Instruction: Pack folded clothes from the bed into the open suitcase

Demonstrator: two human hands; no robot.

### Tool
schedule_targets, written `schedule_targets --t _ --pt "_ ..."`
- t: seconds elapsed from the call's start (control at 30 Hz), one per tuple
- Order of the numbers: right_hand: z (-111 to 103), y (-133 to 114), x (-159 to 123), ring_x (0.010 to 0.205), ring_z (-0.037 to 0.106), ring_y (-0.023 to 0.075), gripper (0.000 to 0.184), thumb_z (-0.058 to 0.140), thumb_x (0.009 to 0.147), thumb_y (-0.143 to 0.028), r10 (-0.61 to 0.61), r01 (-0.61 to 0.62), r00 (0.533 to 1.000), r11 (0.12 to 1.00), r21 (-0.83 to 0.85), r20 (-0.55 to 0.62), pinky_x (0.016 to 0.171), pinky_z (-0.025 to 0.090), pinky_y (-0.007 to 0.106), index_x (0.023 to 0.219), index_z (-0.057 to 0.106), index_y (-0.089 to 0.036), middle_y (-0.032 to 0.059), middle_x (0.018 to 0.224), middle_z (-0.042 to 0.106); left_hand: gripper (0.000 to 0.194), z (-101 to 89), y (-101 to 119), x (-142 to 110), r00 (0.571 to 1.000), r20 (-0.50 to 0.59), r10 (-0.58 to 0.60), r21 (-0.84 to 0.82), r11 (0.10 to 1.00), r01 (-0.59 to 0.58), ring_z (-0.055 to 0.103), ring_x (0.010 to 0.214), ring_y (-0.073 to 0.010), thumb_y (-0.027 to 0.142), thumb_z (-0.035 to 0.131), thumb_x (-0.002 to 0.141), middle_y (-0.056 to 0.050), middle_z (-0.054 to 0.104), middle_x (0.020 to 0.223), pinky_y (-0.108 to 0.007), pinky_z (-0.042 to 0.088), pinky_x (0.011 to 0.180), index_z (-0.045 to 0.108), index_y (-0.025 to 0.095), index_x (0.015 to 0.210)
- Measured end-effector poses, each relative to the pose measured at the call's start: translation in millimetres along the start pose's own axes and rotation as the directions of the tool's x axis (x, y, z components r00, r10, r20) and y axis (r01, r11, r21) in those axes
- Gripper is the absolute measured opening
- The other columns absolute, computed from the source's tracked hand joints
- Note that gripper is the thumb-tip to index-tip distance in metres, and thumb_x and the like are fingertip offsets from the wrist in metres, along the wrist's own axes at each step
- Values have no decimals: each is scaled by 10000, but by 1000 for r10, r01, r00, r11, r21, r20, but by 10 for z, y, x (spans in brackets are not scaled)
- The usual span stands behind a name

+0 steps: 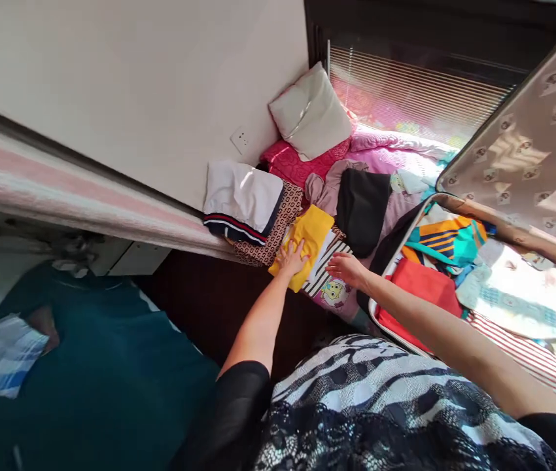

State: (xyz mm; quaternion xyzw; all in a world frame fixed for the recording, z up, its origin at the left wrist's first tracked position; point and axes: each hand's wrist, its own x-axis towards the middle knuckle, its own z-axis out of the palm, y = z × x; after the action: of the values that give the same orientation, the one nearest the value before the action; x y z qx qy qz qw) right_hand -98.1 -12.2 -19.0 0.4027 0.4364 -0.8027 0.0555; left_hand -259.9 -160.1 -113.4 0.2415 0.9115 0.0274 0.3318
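Nearest, clothes already lay in the open suitcase (553, 118), a folded red cloth (420, 281) among them. Just left of the suitcase, the right hand (349, 269) hovered near a striped cloth (321, 275), fingers extended and empty. Farther left of it, the left hand (295, 258) rested spread-fingered on a yellow cloth (313, 229), seemingly not clutching. Beyond, a black cloth (364, 212) and folded white garment (243, 190) lay outside it, apparently unpacked.
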Motion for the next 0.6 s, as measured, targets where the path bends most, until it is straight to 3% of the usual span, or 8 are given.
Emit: schedule_targets --t 0.07,0.17,0.23,0.3,0.4,0.53,0.6 --pt "-233 27 -299 811 759 177 260 816 881 -205 29 -29 1000 999 37 12 721 621 287 1111 696 -196 67 957 765 780 -38 -55 -23 999 31 14 29 999 -15 201 1701 -463 522 536 1042 -87 151 1881 -705 308 1291 293 405 1774" --pt "-728 52 -843 839 777 178 323 835 811 -224 -92 91 996 996 20 17 786 625 293 1119 738 -212 52 976 798 796 -67 -18 -112 1000 6 5 80 997 -6 209 1689 -490 509 552 1030 -130 166 1872 -727 306 1273 301 367 1772" --pt "-1150 94 -1187 844 770 182 290 820 801 -265 -200 197 975 980 -32 -96 840 628 317 1078 759 -208 41 937 798 773 -67 91 -188 996 -83 -13 95 995 21 209 1686 -493 498 549 1033 -167 190 1858 -735 320 1260 338 325 1756" --pt "-1641 187 -1501 841 762 190 247 780 805 -294 -266 253 922 964 -81 -282 868 624 340 1034 759 -203 37 903 792 742 -73 270 -287 977 -212 -13 81 996 30 226 1682 -482 487 524 1048 -201 215 1840 -720 344 1259 370 263 1739" --pt "-2447 455 -1957 850 752 211 216 721 811 -297 -302 225 763 953 -203 -571 905 610 374 1002 754 -200 56 910 795 687 -105 669 -509 926 -371 68 25 998 -64 331 1645 -444 439 499 1064 -246 305 1778 -647 371 1288 434 169 1692" --pt "-3422 997 -2568 957 752 259 224 634 805 -232 -290 -42 402 942 -334 -868 1002 576 417 976 766 -172 133 986 809 594 -44 1375 -903 846 -430 314 14 940 -342 405 1613 -375 320 518 1042 -238 443 1676 -545 364 1330 522 155 1613" --pt "-3768 1273 -2822 1021 761 286 295 616 808 -225 -252 -160 275 939 -303 -928 1032 567 435 1038 786 -151 180 1078 813 526 110 1760 -1107 787 -385 482 52 863 -503 449 1587 -328 289 506 1042 -212 505 1633 -494 377 1329 582 166 1548"
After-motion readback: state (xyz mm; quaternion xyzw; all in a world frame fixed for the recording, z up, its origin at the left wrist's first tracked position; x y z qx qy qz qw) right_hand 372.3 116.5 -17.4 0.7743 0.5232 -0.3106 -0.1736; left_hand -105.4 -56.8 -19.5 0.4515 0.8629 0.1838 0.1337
